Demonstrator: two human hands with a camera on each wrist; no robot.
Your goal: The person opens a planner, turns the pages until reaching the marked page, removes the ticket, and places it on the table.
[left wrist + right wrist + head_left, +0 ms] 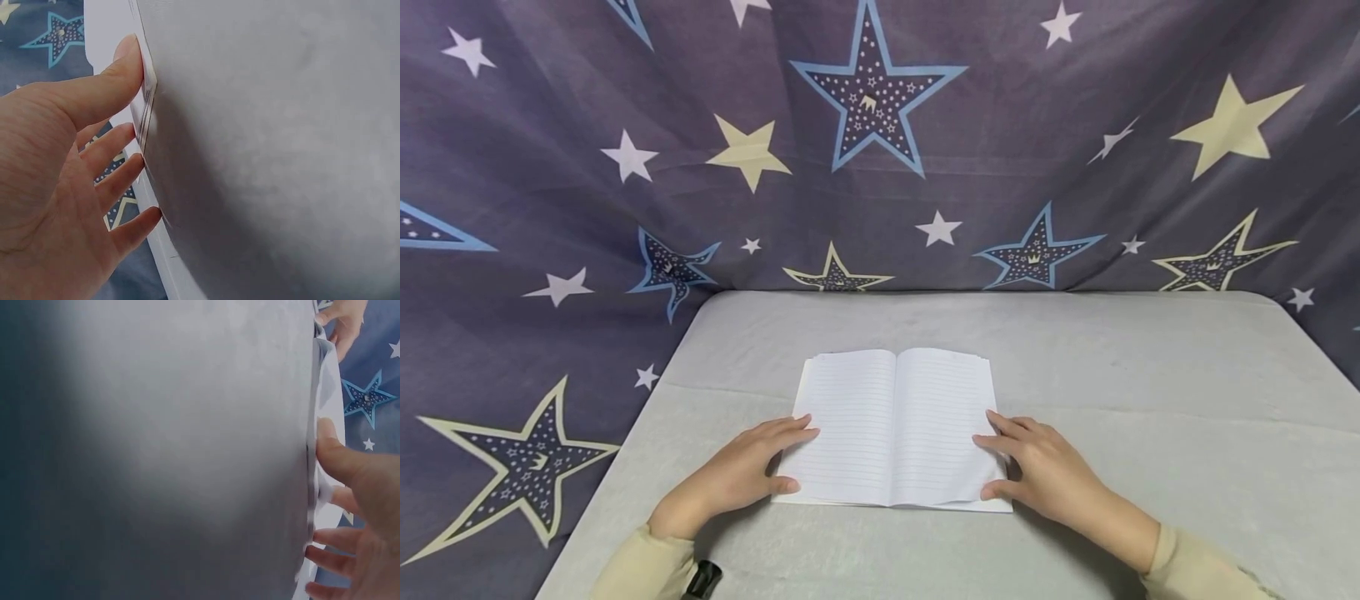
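Note:
An open notebook (853, 433) with blank ruled pages lies flat on the grey-covered table. At its left edge, my left hand (741, 467) rests with thumb and fingertips on the left page, fingers spread and fairly straight. My right hand (1048, 467) touches the right page's outer edge in a similar way, its thumb near the lower corner. Seen from the left wrist, the left thumb (115, 78) lies on the notebook's edge. In the right wrist view, the right thumb (334, 450) presses on the white pages (331, 394).
The table (1150, 375) has a light grey cloth cover with a crease running across it. Behind it and on the left hangs a dark curtain (970, 150) printed with stars. A dark band (703, 579) shows at the left sleeve.

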